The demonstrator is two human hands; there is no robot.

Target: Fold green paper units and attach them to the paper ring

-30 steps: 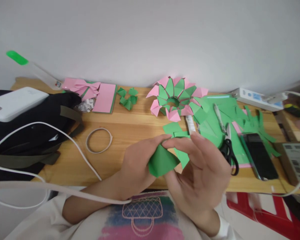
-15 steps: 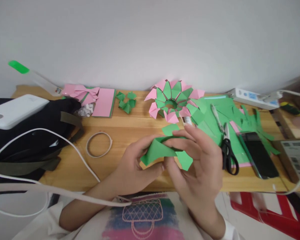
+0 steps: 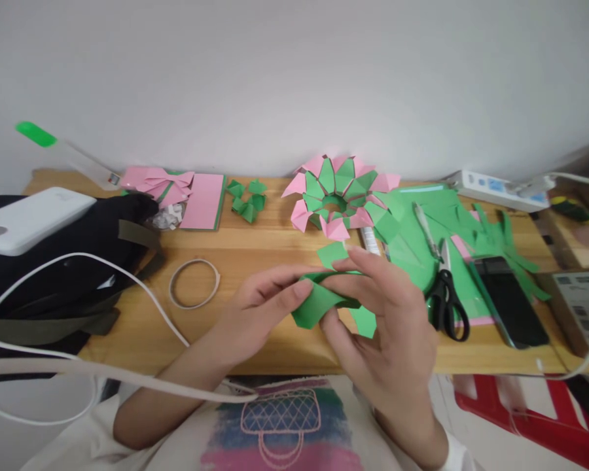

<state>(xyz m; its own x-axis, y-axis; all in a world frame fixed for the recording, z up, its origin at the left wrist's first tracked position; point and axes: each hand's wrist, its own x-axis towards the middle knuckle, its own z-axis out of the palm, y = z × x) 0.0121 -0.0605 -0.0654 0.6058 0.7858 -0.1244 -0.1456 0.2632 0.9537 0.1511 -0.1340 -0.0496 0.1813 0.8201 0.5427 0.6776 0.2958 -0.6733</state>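
Note:
Between my two hands, above the front of the wooden table, is a folded piece of green paper point(image 3: 319, 304). My left hand point(image 3: 260, 311) pinches its left edge, thumb on the near face and fingers behind. My right hand point(image 3: 390, 314) grips its right side, with fingers curled over the top and the thumb underneath. Parts of the paper are hidden by the fingers. Just beyond lies a flat green paper piece point(image 3: 332, 254), and another green piece point(image 3: 364, 320) shows beneath my right hand. Further back stands a ring of folded pink and green paper point(image 3: 334, 203).
Scissors point(image 3: 449, 304), a craft knife point(image 3: 425, 226) and a phone point(image 3: 510, 301) lie right, over green sheets point(image 3: 407, 255). Left are a tape roll point(image 3: 195, 305), pink paper point(image 3: 205, 201), small green folded pieces point(image 3: 249, 208) and a black bag point(image 3: 78, 275). A white cable point(image 3: 167, 386) crosses my left forearm.
My left thumb has moved up from below the green paper onto its near face. The paper has tilted and shifted slightly; my right hand keeps its grip.

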